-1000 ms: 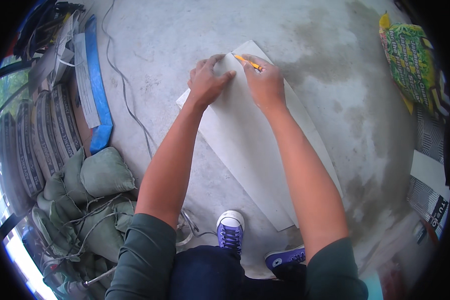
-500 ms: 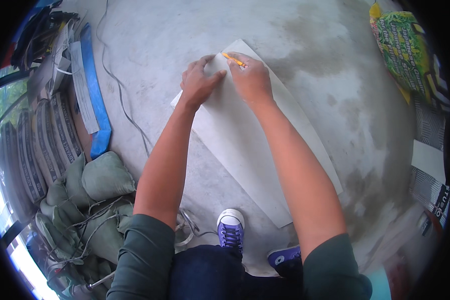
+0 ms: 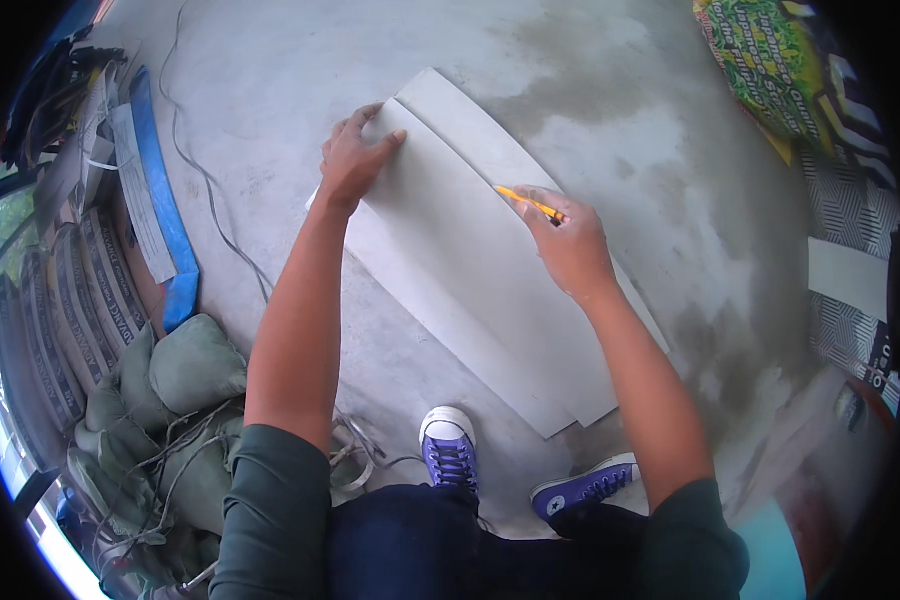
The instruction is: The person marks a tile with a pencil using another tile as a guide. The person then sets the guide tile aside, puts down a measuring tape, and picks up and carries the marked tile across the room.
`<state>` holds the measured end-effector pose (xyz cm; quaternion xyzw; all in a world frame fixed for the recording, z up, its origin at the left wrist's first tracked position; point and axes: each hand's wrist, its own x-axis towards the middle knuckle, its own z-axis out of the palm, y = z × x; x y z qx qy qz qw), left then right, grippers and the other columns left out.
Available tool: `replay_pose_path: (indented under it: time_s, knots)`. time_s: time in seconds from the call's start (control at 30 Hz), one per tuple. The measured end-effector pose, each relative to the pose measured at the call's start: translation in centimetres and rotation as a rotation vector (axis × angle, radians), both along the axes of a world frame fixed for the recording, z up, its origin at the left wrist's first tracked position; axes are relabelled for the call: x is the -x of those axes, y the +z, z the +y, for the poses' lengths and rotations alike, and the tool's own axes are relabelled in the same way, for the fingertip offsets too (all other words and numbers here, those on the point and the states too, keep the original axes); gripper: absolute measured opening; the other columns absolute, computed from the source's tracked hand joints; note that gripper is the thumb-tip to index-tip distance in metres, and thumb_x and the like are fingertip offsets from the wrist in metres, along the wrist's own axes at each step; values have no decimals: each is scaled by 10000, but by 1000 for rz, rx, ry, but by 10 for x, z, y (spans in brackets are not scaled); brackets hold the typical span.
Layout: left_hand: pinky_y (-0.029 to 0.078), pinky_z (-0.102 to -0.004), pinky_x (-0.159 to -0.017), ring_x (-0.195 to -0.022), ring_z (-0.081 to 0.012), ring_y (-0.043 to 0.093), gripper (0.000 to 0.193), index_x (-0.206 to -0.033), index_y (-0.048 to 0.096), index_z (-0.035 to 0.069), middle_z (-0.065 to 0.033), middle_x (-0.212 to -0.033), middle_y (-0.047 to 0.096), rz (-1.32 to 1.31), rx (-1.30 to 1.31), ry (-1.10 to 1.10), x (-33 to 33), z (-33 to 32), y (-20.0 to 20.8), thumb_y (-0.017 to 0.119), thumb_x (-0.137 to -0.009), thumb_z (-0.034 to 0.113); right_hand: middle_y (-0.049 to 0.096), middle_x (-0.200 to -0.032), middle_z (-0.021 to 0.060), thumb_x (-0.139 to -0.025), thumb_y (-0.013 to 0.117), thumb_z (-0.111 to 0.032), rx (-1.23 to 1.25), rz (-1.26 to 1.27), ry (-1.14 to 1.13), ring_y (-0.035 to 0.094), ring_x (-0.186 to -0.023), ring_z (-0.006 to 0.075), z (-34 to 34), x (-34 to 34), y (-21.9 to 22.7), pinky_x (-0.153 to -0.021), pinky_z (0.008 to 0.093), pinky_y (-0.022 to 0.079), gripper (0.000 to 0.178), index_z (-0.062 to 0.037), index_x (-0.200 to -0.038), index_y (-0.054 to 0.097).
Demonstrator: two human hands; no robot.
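Two long pale grey boards (image 3: 450, 250) lie stacked on the concrete floor (image 3: 270, 60), the upper one shifted left of the lower. My left hand (image 3: 355, 155) presses flat on the far end of the upper board. My right hand (image 3: 570, 245) grips a yellow pencil (image 3: 530, 203) whose tip rests on the right edge of the upper board, about halfway along it. My purple sneakers (image 3: 450, 445) stand just below the boards' near end.
Stacked cement sacks (image 3: 60, 300) and grey-green bags (image 3: 170, 390) fill the left side, with a blue strip (image 3: 165, 210) and a thin cable (image 3: 210, 190) beside them. A green printed sack (image 3: 770, 60) and patterned tiles (image 3: 850, 190) lie at the right.
My right hand has slid the pencil back toward me along the board's right edge, away from the far corner. My left hand stays on the far end. The view has shifted slightly.
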<state>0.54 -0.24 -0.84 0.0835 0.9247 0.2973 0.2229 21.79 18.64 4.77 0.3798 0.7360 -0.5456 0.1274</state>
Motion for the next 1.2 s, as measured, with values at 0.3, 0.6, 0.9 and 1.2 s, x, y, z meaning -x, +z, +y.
replay_pose_path:
  time_s: [0.3, 0.6, 0.9, 1.2]
  knots:
    - [397, -464, -1099, -1367, -346, 375, 646, -1424, 524, 244, -124, -1459, 448, -39, -24, 9, 3, 4, -1, 707, -839, 447, 643, -752, 37, -961, 609, -250, 18, 53, -90, 439, -628, 101, 14, -63, -5, -625, 271, 440, 292, -103, -1185, 726]
    - [430, -460, -1079, -1349, -338, 402, 648, -1419, 536, 226, -149, -1450, 444, -84, -76, 17, 7, -3, -5, 723, -834, 433, 624, -748, 8, -966, 612, -216, 63, -17, -109, 458, -629, 69, 14, -90, 2, -616, 248, 434, 294, -80, -1207, 711]
    - [422, -458, -1080, -1331, -349, 427, 657, -1419, 538, 202, -178, -1426, 461, -48, -95, -3, 5, -1, -7, 710, -834, 447, 706, -909, 32, -969, 614, -195, 49, 101, -158, 546, -732, 54, 10, -98, -7, -694, 238, 475, 303, -33, -1211, 696]
    - [489, -406, -991, -1197, -315, 587, 716, -1429, 518, 90, -213, -1394, 508, 0, -108, -39, 4, 1, -8, 747, -828, 406, 719, -940, 52, -968, 615, -193, 99, 142, -219, 541, -710, 54, 9, -105, -16, -683, 238, 475, 298, -55, -1219, 700]
